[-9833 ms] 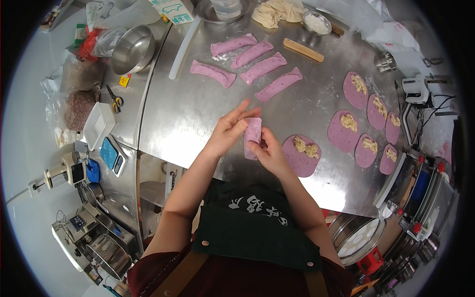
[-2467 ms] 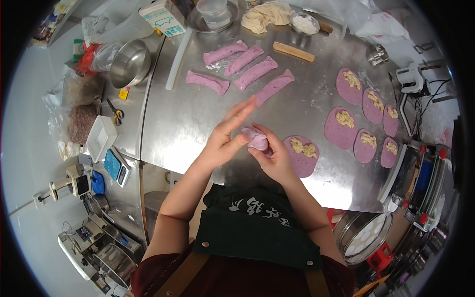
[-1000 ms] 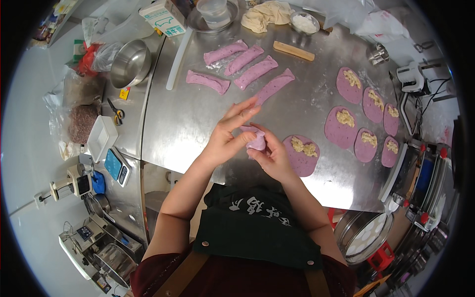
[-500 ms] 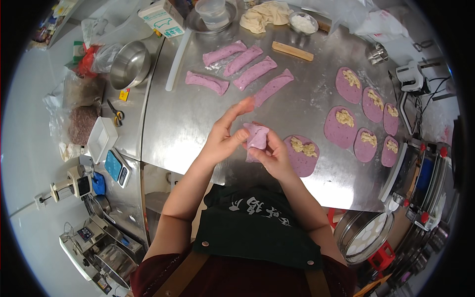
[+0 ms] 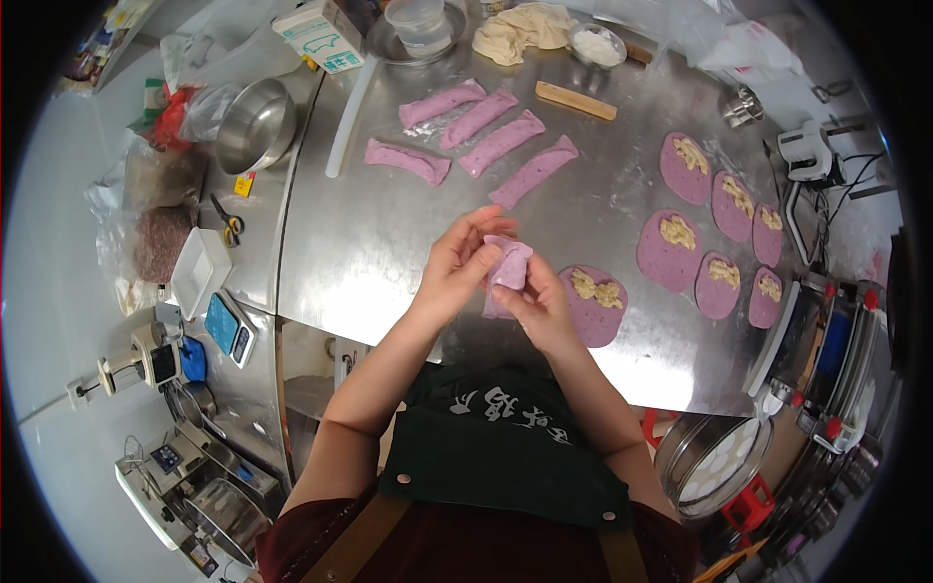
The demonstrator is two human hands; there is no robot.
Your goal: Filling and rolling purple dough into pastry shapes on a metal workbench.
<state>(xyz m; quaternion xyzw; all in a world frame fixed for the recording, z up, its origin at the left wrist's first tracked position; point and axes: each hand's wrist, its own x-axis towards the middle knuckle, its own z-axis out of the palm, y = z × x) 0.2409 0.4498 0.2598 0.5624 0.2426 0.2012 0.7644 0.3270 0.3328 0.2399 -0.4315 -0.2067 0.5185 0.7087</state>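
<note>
Above the near part of the steel table I hold a folded piece of purple dough (image 5: 509,262) between both hands. My left hand (image 5: 459,264) pinches its upper left edge with the thumb, fingers curled behind. From the right, my right hand (image 5: 541,309) grips the dough's lower part between thumb and fingers. Any filling inside is hidden. Just right of that hand lies a flat purple dough oval (image 5: 595,325) topped with pale, lumpy filling. Beyond my left hand rests a rolled dough log (image 5: 534,173), with several more logs (image 5: 501,142) farther back.
Several filled dough ovals (image 5: 669,264) lie on the right of the steel table (image 5: 340,262). Toward the back are a wooden stick (image 5: 575,100), a bowl of white powder (image 5: 596,46) and a cloth (image 5: 523,32). Scissors (image 5: 229,222) and a scale (image 5: 229,328) lie on the left.
My left hand's fingers, stretched out and apart before, have drawn in and curled, and its thumb now presses on the dough. My right hand keeps its hold.
</note>
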